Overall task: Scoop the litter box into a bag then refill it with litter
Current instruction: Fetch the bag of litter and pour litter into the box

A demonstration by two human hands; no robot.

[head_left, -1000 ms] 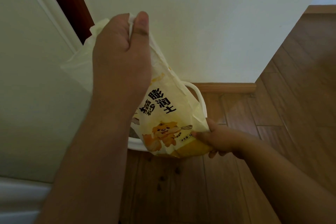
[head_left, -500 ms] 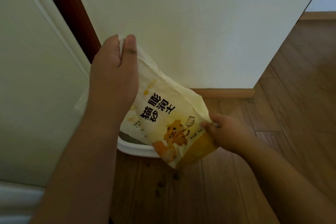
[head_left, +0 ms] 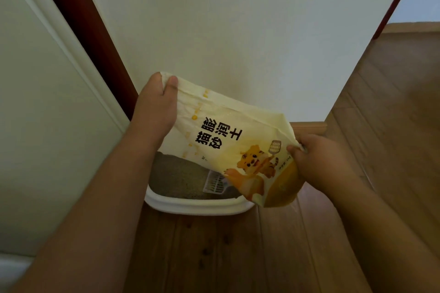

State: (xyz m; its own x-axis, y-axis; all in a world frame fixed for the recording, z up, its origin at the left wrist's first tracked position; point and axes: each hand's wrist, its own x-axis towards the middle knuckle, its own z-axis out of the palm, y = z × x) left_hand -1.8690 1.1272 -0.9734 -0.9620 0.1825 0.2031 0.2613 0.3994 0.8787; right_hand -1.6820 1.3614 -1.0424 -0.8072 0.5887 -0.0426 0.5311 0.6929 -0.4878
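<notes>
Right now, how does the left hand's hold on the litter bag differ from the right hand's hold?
The left hand pinches the litter bag at its upper corner; the right hand pinches the edge near the printed cat. The left hand is higher, close to the wall; the right hand is lower, beside the litter box. Both grip between thumb and fingers, keeping the bag above the box.
</notes>
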